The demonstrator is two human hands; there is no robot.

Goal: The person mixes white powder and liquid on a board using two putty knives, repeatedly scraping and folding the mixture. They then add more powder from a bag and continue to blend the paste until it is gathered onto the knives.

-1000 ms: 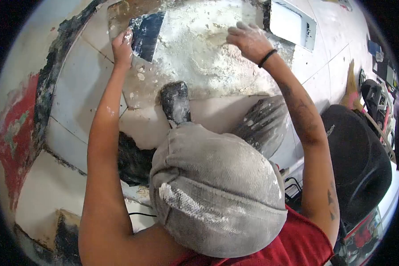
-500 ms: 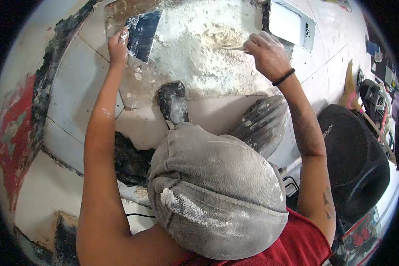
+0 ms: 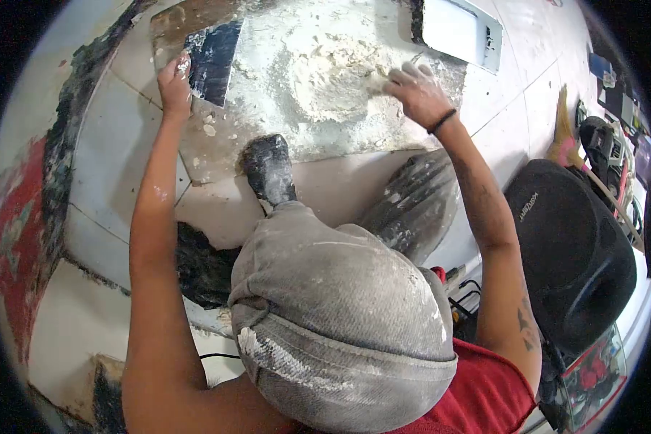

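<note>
My left hand (image 3: 175, 85) is closed on the near-left edge of a dark blue flat plate (image 3: 215, 61) smeared with white. This plate rests on or just over the left part of a large, worn board (image 3: 217, 148). Across the board lies pale, lumpy paste (image 3: 333, 76), thickest in a rounded patch near the middle. At that patch's right edge is my right hand (image 3: 421, 95), its fingers curled round a thin, flat tool whose blade is blurred and mostly hidden. White residue coats the fingers of both hands.
A white open-framed piece (image 3: 459, 32) lies at the board's far right corner. Black bare-toed footwear (image 3: 269, 170) touches the near edge. To the right stand a black speaker (image 3: 571, 239) and a broom (image 3: 563, 134). A grey cap (image 3: 347, 304) fills the lower middle.
The whole view has shifted a little. My right hand has moved slightly down over the paste, which now spreads in a rounder patch. My left hand keeps hold of the dark plate.
</note>
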